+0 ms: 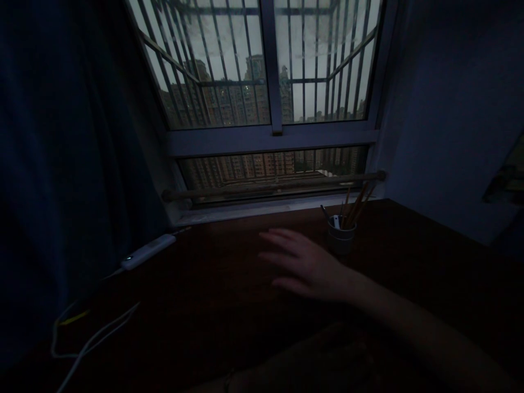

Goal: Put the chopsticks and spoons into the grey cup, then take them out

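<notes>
My right hand (305,265) reaches out over the dark wooden desk (213,305), fingers stretched flat and slightly apart, holding nothing. It hovers or rests on the desk just left of a small cup (340,236) with several pencils and a pen standing in it. My left hand is out of view. The room is very dim.
A white power strip (148,251) lies at the desk's left rear edge, with white cables (94,341) trailing down the left side. A barred window (270,82) with a sill runs behind the desk. A dark curtain hangs at left, a wall at right.
</notes>
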The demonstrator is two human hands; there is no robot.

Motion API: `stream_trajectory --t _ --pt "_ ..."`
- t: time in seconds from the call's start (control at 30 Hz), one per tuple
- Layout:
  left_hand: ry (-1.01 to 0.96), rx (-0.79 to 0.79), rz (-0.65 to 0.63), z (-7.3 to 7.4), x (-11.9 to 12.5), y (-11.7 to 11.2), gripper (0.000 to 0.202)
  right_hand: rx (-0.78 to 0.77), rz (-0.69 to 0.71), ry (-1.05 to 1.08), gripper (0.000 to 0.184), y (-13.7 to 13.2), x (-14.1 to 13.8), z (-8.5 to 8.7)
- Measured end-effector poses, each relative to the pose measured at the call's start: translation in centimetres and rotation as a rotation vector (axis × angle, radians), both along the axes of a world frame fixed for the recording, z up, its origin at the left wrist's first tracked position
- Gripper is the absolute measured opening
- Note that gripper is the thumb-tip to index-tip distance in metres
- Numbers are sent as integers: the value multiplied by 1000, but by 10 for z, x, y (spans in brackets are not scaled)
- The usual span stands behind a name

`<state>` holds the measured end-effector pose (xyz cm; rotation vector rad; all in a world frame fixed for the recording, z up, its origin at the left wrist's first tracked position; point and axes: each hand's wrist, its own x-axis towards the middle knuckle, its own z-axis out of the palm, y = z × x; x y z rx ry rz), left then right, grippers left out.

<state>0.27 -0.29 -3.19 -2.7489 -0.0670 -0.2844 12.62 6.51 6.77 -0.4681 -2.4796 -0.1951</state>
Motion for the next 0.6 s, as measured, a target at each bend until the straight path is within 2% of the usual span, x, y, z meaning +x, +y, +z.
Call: stream_trajectory --t 0.07,0.13,0.23,0.33,0.4,0.47,0.53,0.6 --pt "-25 55 -62 0 -1 3 36 -28 -100 158 44 -4 24 41" --pt "-52 108 -115 1 -2 6 40 -69 -226 291 43 -7 51 70" --pt "-63 115 -117 4 -4 9 41 -155 -530 572 46 -1 91 86" --pt "-59 95 -137 4 -7 11 40 -141 -933 842 55 17 126 81" --pt "-72 74 -145 -2 -7 14 39 -179 -1092 834 68 34 145 72" --pt "-112 64 -132 -14 -5 18 37 -223 -1183 747 74 52 164 62" --pt "-168 71 -117 -29 -3 22 35 -231 -1216 681 64 71 184 50" --pt "-224 69 -108 -43 -1 26 34 -207 -1115 602 51 90 204 35"
